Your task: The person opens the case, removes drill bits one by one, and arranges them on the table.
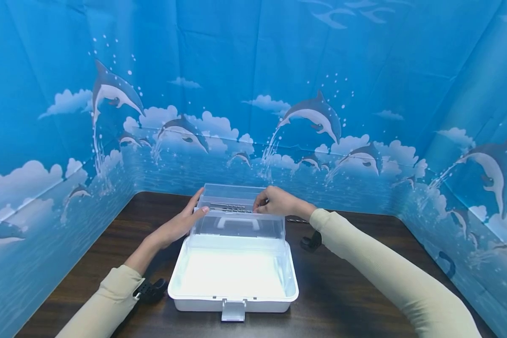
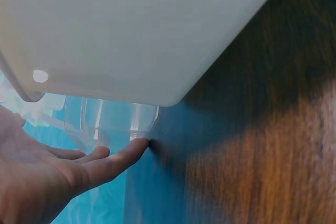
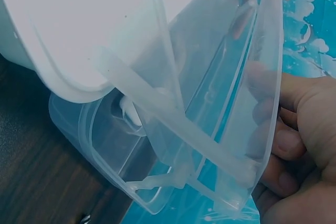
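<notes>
A white plastic case (image 1: 233,305) stands open on the table, its clear lidded tray (image 1: 238,225) raised at the back. Several metal drill bits (image 1: 226,207) lie side by side in the upper clear compartment. My left hand (image 1: 178,228) rests against that compartment's left side with fingers extended; in the left wrist view the fingers (image 2: 118,163) reach beneath the case to clear plastic. With bent fingers, my right hand (image 1: 276,201) pinches the right end of a drill bit. The right wrist view shows its curled fingers (image 3: 286,140) behind a clear wall, the bit itself hidden.
Another drill bit (image 1: 297,220) lies on the dark wooden table (image 1: 342,291), right of the case. A latch (image 1: 233,311) hangs down at the case's front. A dolphin-printed blue curtain (image 1: 253,84) encloses the back and sides. A black curved object (image 1: 447,264) is at far right.
</notes>
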Motion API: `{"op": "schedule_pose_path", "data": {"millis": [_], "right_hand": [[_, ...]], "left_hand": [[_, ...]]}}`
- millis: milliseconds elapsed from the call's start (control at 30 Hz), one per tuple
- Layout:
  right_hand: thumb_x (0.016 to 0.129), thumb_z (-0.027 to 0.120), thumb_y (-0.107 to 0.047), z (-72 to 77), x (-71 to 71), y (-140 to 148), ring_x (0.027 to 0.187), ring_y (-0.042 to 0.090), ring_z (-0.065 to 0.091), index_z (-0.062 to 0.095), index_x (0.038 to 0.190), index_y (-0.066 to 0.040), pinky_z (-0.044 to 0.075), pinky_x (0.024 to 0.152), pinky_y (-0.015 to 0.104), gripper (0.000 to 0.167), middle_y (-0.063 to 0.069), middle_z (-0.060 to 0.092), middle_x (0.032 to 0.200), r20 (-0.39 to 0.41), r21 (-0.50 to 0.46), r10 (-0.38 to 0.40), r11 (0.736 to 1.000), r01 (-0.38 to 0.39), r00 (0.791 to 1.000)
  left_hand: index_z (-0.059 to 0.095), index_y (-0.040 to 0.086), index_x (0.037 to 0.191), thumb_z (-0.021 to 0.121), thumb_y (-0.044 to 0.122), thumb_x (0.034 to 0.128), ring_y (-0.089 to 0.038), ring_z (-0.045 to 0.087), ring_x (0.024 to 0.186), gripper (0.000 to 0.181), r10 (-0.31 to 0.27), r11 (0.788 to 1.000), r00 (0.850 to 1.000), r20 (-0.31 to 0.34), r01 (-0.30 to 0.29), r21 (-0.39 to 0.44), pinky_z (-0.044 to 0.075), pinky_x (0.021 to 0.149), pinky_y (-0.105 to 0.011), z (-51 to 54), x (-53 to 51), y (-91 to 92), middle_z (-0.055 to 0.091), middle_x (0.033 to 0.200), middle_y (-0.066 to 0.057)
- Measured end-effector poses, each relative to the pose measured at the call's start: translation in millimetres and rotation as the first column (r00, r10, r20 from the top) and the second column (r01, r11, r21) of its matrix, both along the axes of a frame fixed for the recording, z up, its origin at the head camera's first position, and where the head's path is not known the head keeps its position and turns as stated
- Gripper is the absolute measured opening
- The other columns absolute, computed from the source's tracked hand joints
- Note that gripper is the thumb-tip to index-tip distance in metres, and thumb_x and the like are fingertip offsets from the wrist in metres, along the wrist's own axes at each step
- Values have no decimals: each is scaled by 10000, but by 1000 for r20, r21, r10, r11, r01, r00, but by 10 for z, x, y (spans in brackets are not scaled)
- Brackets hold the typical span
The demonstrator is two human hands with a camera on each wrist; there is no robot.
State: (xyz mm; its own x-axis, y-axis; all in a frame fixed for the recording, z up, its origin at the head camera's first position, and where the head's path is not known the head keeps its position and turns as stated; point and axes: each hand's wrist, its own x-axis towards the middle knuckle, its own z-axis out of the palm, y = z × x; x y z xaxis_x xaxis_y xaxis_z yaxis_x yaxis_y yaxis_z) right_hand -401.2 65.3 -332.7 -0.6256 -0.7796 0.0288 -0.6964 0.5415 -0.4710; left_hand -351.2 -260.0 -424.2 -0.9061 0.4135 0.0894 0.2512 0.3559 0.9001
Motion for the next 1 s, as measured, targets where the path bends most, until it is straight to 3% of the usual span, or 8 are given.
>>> {"op": "schedule_pose_path", "data": {"millis": [133,367,733,1000], "right_hand": [[1002,657,-61,7,-14,10,594,95,503,797,962,-106,398,574,263,153,-66,707,800,4,-5,9,1000,-9,1000],[1015,647,-90,4,-3,48,576,104,448,793,957,-124,370,564,278,160,-42,696,768,42,-38,2,999,-1,999],[1020,664,-156,64,12,154,566,131,404,781,953,-152,364,568,302,135,-7,647,731,30,-81,-47,996,49,998],[1027,656,-190,57,-12,392,758,240,566,777,1039,-90,443,666,367,158,65,727,978,56,-128,-132,982,138,990]], "left_hand": [[-145,409,1606,392,514,1088,-517,4,1488,754,-3,1000,1000,4,3,5,224,1009,-805,19,5,2,-166,1669,-136],[-139,413,1605,401,513,1086,-492,-27,1497,756,-2,1000,1000,-6,2,-2,160,1048,-790,21,12,4,-169,1671,-125],[-138,452,1594,395,508,1089,-524,0,1486,736,-2,1000,1000,0,2,3,229,988,-820,8,29,-7,-153,1670,-146],[-144,422,1603,393,509,1089,-531,6,1482,749,-13,1000,1000,5,13,7,242,967,-831,26,44,-6,-172,1670,-126]]}}
